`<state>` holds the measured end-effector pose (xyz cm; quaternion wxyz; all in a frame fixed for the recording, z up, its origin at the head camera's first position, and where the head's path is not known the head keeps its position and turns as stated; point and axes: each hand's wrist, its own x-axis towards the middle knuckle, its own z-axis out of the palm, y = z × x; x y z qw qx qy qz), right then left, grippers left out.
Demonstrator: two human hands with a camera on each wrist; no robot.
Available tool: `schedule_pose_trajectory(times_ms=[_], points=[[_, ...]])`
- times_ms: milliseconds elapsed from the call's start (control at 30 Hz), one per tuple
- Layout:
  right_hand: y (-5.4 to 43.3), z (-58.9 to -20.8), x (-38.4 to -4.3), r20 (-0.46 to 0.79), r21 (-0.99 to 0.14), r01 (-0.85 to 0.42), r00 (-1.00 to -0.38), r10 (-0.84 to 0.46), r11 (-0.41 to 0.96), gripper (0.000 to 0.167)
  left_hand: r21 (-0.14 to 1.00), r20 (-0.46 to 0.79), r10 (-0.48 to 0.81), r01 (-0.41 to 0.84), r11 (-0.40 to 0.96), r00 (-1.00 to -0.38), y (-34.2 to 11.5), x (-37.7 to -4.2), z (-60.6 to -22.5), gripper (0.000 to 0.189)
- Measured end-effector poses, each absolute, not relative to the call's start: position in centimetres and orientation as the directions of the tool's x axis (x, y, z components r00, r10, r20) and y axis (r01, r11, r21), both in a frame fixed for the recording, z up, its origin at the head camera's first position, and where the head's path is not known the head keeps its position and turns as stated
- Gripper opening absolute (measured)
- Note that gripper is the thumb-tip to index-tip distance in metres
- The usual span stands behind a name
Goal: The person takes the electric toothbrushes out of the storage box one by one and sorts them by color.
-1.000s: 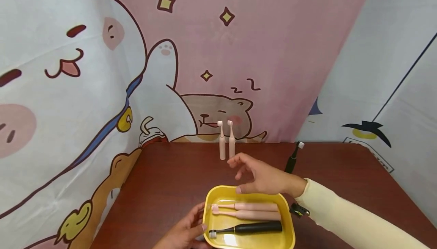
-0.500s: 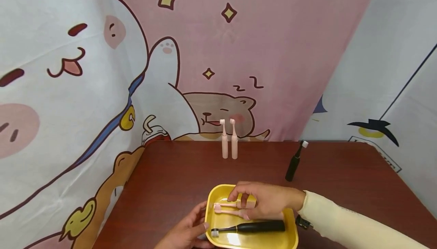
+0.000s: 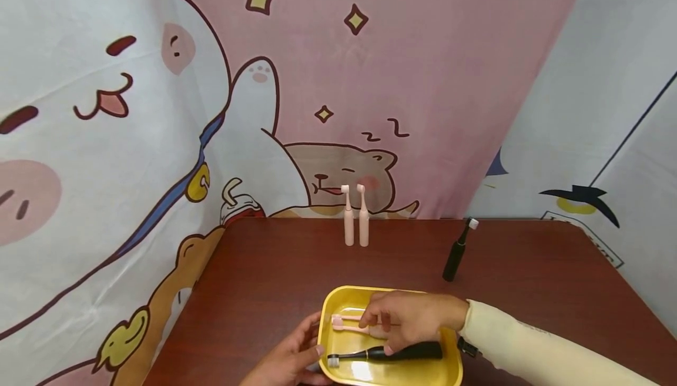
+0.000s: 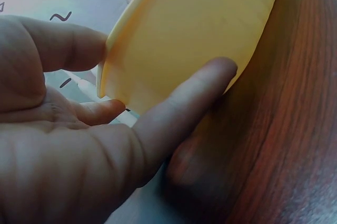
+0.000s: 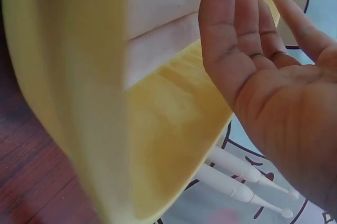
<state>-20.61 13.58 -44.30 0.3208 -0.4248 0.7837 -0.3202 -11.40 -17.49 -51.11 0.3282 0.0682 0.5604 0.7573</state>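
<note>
Two pink toothbrushes [image 5: 163, 8], side by side, and one black toothbrush [image 3: 376, 353] on their near side, all lying in the yellow box [image 3: 418, 372], long axes left to right, brush heads toward its left wall; two upright pink toothbrushes [image 3: 349, 226] beyond the box, one upright black toothbrush [image 3: 453, 262] beyond its far right corner. One left hand [image 3: 296, 352], gripping the box's left wall; one right hand [image 3: 409, 318], nearer the brushes, over them inside the box's outline, fingers loosely bent over the pink pair, thumb spread from them over the black handle, contact not clear, nothing visibly held.
</note>
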Motion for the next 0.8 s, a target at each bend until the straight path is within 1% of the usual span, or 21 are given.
schedule_pose_trajectory(times_ms=[167,333,400,500,633,800], points=[[13.5,-44.8,-20.4,-0.262,-0.708,-0.546,-0.388,-0.884,0.449,0.050,0.900,-0.269,0.566,-0.413,-0.140,-0.779,-17.5,-11.4,-51.2,0.074],[13.4,-45.3,-20.0,-0.282,-0.646,-0.605,-0.378,-0.882,0.466,0.050,0.897,-0.266,0.568,-0.416,-0.151,-0.779,-17.5,-11.4,-51.3,0.075],[13.5,-45.4,-19.9,-0.268,-0.632,-0.627,-0.375,-0.887,0.456,0.049,0.898,-0.259,0.572,-0.412,-0.153,-0.778,-17.5,-11.5,-51.3,0.075],[13.5,-45.7,-19.7,-0.231,-0.599,-0.682,-0.355,-0.906,0.420,0.048,0.902,-0.259,0.568,-0.406,-0.146,-0.781,-17.4,-11.5,-51.3,0.075],[13.4,-45.9,-19.2,-0.190,-0.511,-0.773,-0.323,-0.927,0.375,0.048,0.904,-0.268,0.557,-0.405,-0.138,-0.786,-17.4,-11.4,-51.3,0.074],[13.1,-45.8,-18.7,-0.181,-0.411,-0.832,-0.326,-0.928,0.372,0.049,0.904,-0.254,0.569,-0.401,-0.149,-0.783,-17.5,-11.4,-51.2,0.074]])
